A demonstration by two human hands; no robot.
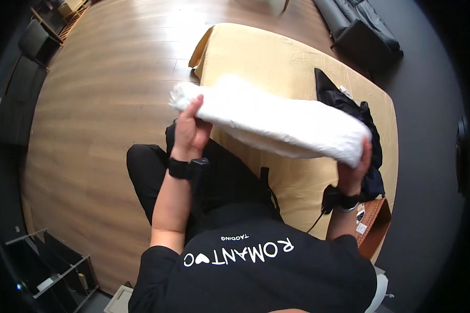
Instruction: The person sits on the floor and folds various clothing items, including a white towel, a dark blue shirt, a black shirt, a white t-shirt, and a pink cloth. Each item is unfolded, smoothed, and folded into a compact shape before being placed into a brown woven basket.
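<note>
A folded white cloth (274, 117), with a towel-like texture, stretches between my two hands above a bed-like surface covered in a yellow sheet (258, 51). My left hand (194, 129) grips its left end, thumb on top. At the opposite end, my right hand (356, 168) holds the lower right corner, slightly blurred. The cloth's middle sags a little, and its upper face is overexposed. Dark clothing or fabric (337, 92) lies on the sheet just beyond the right end, partly hidden by the cloth. Both wrists wear black bands.
A brown woven box or basket (376, 227) sits near my right forearm. Beyond the sheet's far right edge stands a black leather sofa (364, 31). Wooden flooring (94, 117) stretches to the left, with a dark rack (58, 266) at lower left and a chair (39, 41) at upper left.
</note>
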